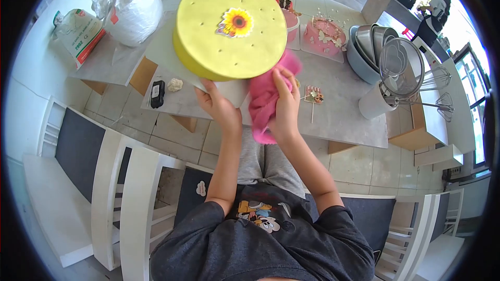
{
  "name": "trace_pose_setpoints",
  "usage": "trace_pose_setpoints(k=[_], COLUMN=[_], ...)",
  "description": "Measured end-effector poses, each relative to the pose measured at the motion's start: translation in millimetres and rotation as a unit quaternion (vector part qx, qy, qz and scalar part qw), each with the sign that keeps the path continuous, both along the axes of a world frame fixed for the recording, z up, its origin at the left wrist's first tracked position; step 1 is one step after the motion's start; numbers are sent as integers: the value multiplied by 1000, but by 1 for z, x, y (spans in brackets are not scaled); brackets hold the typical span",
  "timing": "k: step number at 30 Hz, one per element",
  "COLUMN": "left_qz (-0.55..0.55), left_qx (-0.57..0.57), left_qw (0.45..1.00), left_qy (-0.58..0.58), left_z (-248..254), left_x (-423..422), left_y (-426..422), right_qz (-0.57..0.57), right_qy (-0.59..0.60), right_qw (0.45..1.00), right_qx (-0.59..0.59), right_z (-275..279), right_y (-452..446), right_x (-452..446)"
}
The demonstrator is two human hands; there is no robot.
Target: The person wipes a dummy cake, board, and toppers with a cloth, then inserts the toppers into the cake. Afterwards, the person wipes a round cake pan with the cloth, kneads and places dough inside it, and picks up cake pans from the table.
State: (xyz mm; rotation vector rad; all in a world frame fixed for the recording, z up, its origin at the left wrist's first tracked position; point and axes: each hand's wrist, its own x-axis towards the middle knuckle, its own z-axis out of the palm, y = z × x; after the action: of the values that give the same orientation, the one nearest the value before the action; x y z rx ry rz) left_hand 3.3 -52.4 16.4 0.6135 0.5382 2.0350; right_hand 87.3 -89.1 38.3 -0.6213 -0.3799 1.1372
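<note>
A round yellow cake with small dents and a sunflower decoration is tilted toward me above the table. Beneath it shows a white cake board. My left hand is closed on the near edge of that board, fingers partly hidden under it. In my right hand is a crumpled pink cloth, pinched between thumb and fingers beside the cake's lower right edge. Whether the cloth touches the board I cannot tell. Decorated picks lie on the table to the right of this hand.
A pink decorated cake stands at the back of the table. At right are nested metal bowls and a white container with whisks and a sieve. A small black object lies left. Bags sit farther left. A person stands far off.
</note>
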Motion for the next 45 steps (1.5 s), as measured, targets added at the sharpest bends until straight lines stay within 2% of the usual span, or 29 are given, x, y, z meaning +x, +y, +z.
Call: trace_pose_setpoints(k=[2,4,5,6,7,8,9,10,11,12,14,15,18,20,21,23,26,28,29,32,34,35,37,39,40,41,42,44,45], left_qz=[78,75,61,47,46,22,-2,-2,83,160,134,102,70,66,49,39,200,19,40,106,68,29,24,19,26,33,35,-3,33], left_qx=[-24,-25,-40,-54,-55,-74,-91,-92,12,117,105,92,52,21,21,29,-39,58,51,102,79,58,16,-25,-4,15,12,-16,-5], left_qw=[986,984,986,987,987,997,988,988,988,906,904,916,921,913,907,903,941,958,904,897,935,963,954,941,960,976,976,997,991], left_qy=[148,161,152,143,144,9,-125,-123,132,374,392,377,380,402,417,427,271,279,423,418,339,260,300,337,277,216,214,75,133], left_z=[-2,0,2,3,20,36,47,32,0,-27,-34,-29,-19,-22,-25,-16,5,-22,-57,-28,-25,-24,-20,-21,-24,-27,-28,-29,-29], left_x=[1,-1,-1,-2,2,11,16,13,6,-2,-8,-5,1,-1,-4,2,18,-5,-16,-13,-3,-1,-10,-13,-10,-7,-5,0,-2], left_y=[2,2,2,0,-12,-29,-39,-33,-19,-8,2,-2,-9,-15,-17,-12,-10,-7,11,-5,-5,-4,-7,-6,-4,-2,-1,5,9], right_qz=[27,-2,-102,-102,-139,-168,-169,-207,-240,-239,-219,-86,-197,-80,-189,-250,-272,-322,-322,-254,-13,-7,0,52,53,142,221,224,220], right_qy=[3,-132,-294,-293,-476,-630,-630,-695,-750,-748,-822,-833,-769,-776,-813,-804,-837,-840,-839,-849,-894,-878,-860,-781,-782,-637,-447,-352,-254], right_qw=[1000,988,941,942,833,673,673,583,487,490,438,515,604,625,549,516,427,389,391,444,447,479,510,586,584,752,866,908,942], right_qx=[6,76,130,129,246,348,349,367,379,378,291,183,73,37,45,157,210,199,197,135,-15,-10,-1,209,212,92,-38,-22,-2], right_z=[0,10,17,27,37,43,44,44,41,42,60,94,101,102,94,79,52,58,66,94,108,113,119,97,86,73,61,33,17], right_y=[-3,-7,-6,-6,-4,2,15,31,40,42,47,44,79,105,97,68,20,28,34,71,100,104,117,147,152,157,160,140,126], right_x=[-7,-13,-14,-14,-11,-9,-10,-14,-17,-16,-5,-4,20,39,29,11,-20,-20,-19,-3,11,20,45,80,92,103,108,100,95])
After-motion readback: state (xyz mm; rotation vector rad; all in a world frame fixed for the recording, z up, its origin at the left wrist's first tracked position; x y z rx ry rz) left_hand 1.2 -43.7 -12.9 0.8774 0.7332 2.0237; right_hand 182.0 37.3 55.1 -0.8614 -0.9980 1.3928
